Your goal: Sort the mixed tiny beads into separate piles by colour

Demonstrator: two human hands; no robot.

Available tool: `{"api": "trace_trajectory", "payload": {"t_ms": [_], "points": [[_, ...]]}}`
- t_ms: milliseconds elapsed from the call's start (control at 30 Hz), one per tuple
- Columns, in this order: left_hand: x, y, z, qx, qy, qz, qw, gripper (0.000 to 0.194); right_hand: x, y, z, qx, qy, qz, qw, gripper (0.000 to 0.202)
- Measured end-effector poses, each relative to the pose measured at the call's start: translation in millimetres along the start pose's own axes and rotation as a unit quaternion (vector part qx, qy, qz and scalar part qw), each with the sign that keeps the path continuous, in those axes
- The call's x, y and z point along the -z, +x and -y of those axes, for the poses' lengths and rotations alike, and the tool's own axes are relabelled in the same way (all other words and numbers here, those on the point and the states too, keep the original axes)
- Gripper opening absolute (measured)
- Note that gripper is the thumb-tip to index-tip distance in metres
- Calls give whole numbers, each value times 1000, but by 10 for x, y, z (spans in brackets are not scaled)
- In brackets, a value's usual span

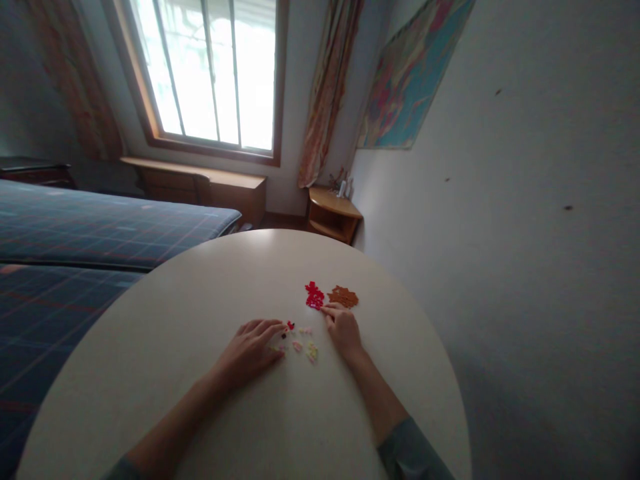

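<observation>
My left hand (253,350) rests on the round table with its fingers apart, curved beside a loose group of small pieces. Among them are a small red piece (291,325), a dark piece (284,336), pink pieces (297,347) and yellowish pieces (313,352). My right hand (344,328) reaches to the near edge of a pile of small red pieces (315,296). Its fingertips are close together there; whatever may be between them is too small to make out. Just beyond that hand lies a pile of small brown pieces (343,296).
The pale round table (240,273) has a curved edge. A bed with a dark plaid cover (100,220) stands at the left. A wooden corner shelf (334,202) is behind the table, and a white wall (520,267) runs along the right.
</observation>
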State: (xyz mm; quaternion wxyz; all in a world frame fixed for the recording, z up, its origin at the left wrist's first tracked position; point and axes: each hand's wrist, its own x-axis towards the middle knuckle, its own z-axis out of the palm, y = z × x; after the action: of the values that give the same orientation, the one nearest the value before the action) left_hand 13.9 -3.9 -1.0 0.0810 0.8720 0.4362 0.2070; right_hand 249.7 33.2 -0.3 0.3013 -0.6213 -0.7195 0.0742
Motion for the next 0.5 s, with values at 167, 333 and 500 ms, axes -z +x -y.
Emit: {"api": "trace_trajectory", "payload": {"t_ms": [167,333,500], "points": [[-2,-1,3,-4,6,2,1000,42,-18,5,-3,6,-1,-7,1000,34],[-10,-5,17,-5,6,1,1000,42,-42,18,-53,11,29,-26,999,32],[-12,-4,20,-18,9,-4,1000,42,-46,16,-46,40,83,-59,994,31]]}}
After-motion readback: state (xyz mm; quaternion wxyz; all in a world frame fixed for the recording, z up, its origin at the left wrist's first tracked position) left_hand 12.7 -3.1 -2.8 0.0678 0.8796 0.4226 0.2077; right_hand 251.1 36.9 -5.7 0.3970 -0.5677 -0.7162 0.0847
